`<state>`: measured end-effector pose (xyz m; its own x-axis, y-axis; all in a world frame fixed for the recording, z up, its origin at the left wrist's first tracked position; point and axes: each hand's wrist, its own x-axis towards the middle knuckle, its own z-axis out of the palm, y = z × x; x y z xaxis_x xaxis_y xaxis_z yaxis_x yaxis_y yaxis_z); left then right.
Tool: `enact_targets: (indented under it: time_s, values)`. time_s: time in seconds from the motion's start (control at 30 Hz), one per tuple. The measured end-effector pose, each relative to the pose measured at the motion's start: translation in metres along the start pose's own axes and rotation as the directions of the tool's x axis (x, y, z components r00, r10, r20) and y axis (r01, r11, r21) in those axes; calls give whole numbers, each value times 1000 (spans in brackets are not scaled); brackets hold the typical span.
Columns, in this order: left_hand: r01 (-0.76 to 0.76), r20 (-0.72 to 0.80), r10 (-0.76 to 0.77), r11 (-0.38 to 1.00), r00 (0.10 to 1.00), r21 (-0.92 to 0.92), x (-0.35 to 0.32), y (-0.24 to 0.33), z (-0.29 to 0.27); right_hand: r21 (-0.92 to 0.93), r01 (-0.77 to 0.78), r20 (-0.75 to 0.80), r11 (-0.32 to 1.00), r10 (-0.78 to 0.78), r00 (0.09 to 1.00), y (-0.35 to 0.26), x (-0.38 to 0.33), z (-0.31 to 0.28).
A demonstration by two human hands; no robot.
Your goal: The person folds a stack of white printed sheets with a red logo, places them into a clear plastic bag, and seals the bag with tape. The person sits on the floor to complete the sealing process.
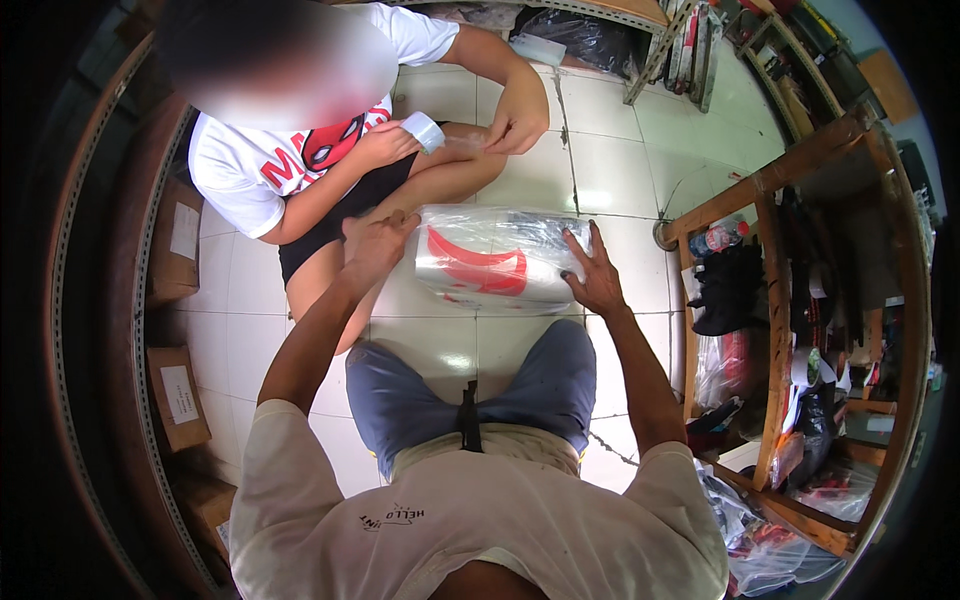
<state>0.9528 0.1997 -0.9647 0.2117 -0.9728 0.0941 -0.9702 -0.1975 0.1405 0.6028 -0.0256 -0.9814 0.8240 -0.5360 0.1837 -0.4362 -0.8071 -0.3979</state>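
A plastic-wrapped package [478,262], white and silver with a red curved shape, lies on the floor in front of my knees. My left hand [378,248] is at its far left corner, fingers closed on the edge of the clear wrap. Spread fingers of my right hand [598,280] rest against the package's right end. Across from me a person sits holding a roll of clear tape [424,131] in one hand. A strip of tape [464,143] runs from it to the fingertips of that person's other hand.
White floor tiles [625,170] surround the package. On the right stands a wooden shelf [768,350] packed with bags, cloth and a bottle [718,237]. Cardboard boxes [178,395] sit on the left in a metal-edged rack. Plastic bags [765,555] lie at the lower right.
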Motion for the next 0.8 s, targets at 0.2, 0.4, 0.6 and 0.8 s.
enact_targets:
  time_s: [0.2, 0.4, 0.6, 0.8]
  values:
    - [108, -5, -165, 671, 986, -734, 6, -27, 33, -18, -166, 144, 986, 167, 975, 5, -5, -2]
    - [438, 20, -651, 487, 759, -756, -27, 2, 76, 297, -77, -328, 952, 178, 928, -5, -4, 39]
    - [427, 5, -513, 709, 858, -562, -70, 54, 13, 375, -130, -372, 918, 277, 886, -12, 12, 39]
    - [518, 33, -611, 641, 791, -567, -151, 151, -16, 361, 35, -335, 932, 94, 938, 1, 27, 32]
